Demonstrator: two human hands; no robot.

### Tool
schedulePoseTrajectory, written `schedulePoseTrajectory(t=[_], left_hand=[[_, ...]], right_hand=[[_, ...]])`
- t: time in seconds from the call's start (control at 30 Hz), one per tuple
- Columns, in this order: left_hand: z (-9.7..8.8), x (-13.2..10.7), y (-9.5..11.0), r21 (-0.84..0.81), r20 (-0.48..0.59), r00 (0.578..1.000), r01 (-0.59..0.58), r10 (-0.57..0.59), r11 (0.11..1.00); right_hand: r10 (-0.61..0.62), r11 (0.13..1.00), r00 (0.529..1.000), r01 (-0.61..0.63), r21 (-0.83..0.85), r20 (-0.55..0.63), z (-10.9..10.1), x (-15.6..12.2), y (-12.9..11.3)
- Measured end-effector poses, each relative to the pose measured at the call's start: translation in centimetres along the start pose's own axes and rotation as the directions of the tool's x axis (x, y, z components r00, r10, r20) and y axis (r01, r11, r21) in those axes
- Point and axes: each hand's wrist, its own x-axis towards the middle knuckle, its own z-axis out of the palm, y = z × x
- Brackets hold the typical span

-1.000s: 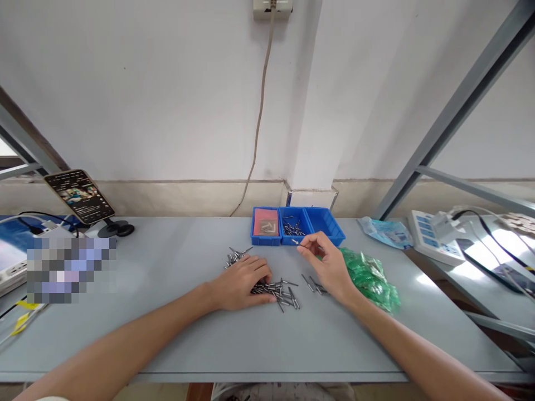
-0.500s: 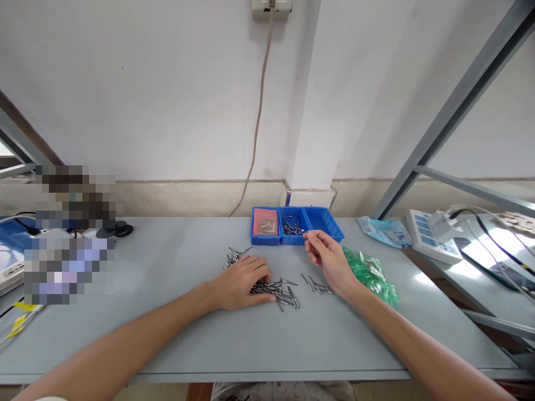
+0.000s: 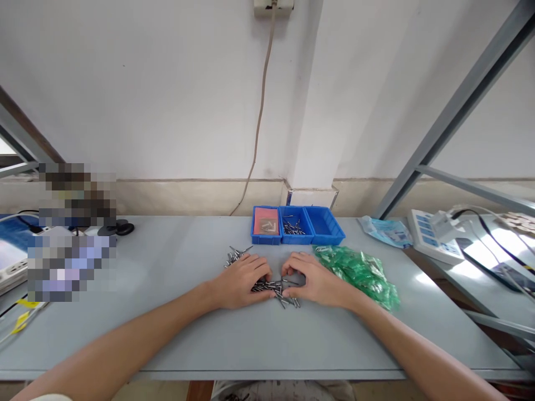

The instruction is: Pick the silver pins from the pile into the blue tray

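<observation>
A pile of small metal rivets [image 3: 267,285], thin pins with a thicker end, lies on the grey table. My left hand [image 3: 242,281] rests over the pile's left part, fingers curved and thumb apart, with rivets showing between them. My right hand [image 3: 315,278] is at the right side of the pile, thumb and curled fingers apart around a few rivets, none visibly lifted. More rivets [image 3: 234,255] stick out beyond my left hand. Behind the hands, the middle blue bin [image 3: 296,240] contains several rivets [image 3: 293,227].
The left blue bin [image 3: 266,240] holds a pink pad and a small clear bag. Another blue bin [image 3: 325,220] stands at right. A green plastic bag [image 3: 361,273] lies beside my right forearm. Further right are a blue packet [image 3: 387,232] and a power strip [image 3: 432,236].
My right hand has come down from the front of the middle bin to the pile, and its pinched fingers have parted. My left hand stays in place.
</observation>
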Motion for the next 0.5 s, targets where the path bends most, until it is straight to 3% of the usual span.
schedulePoseTrajectory(t=[0.17,0.5], left_hand=[[0.04,-0.07,-0.04,-0.005,0.006,1.0,0.013,-0.013,1.0],[-0.16,0.11,0.1,-0.008,0.01,1.0,0.013,-0.013,1.0]], right_hand=[[-0.034,0.998,0.999,0.036,-0.045,0.041,0.11,0.11,-0.02],[-0.044,0.998,0.999,0.044,-0.032,0.011,0.33,0.17,0.62]])
